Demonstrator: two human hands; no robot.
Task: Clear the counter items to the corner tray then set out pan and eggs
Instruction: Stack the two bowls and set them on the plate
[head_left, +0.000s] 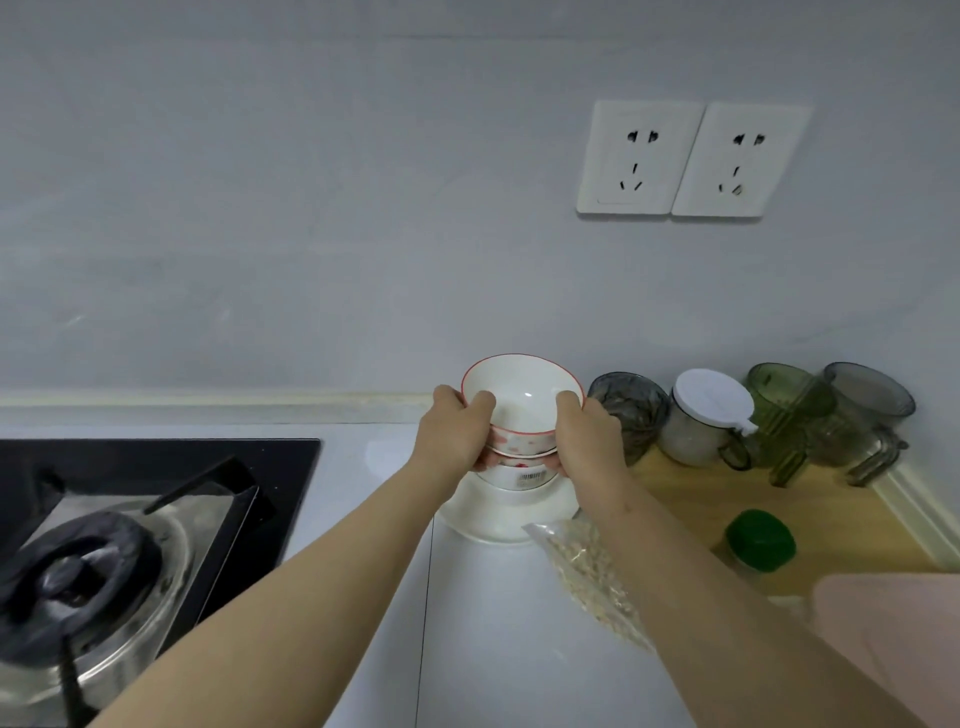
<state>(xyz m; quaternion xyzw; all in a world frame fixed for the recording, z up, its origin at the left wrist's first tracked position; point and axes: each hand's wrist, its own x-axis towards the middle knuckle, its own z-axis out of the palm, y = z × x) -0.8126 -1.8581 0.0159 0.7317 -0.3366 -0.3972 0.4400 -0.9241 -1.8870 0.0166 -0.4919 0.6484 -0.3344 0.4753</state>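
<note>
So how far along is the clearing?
Done: mugs, jar and green-capped bottle sit on the wooden tray. In hand: left hand and right hand grip the bowl stack. Left: white plate and grain bag on the counter; no pan or eggs in view.

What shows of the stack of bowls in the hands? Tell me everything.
The stack of bowls is three nested, glossy white, ceramic-looking bowls, held upright. The top one has a thin red rim and is empty inside. The middle one shows a red rim and reddish blotches. The lowest bears a barcode sticker. The left hand and right hand grip it from either side, thumbs hooked over the top rim. It is just above a white plate; whether they touch cannot be told.
</note>
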